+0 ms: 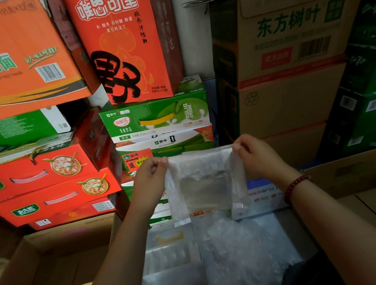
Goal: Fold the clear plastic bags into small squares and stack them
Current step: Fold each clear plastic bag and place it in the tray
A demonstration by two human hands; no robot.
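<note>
loose clear plastic [235, 245] is heaped at lower centre. above it, a clear plastic bag [204, 184] is pinched at its top corners by left hand [149, 175] and right hand [256, 153].

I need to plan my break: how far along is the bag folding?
No stack of folded squares shows. In hand: left hand and right hand pinch the top corners of one clear bag, hanging unfolded. Left: the crumpled pile of plastic below.
</note>
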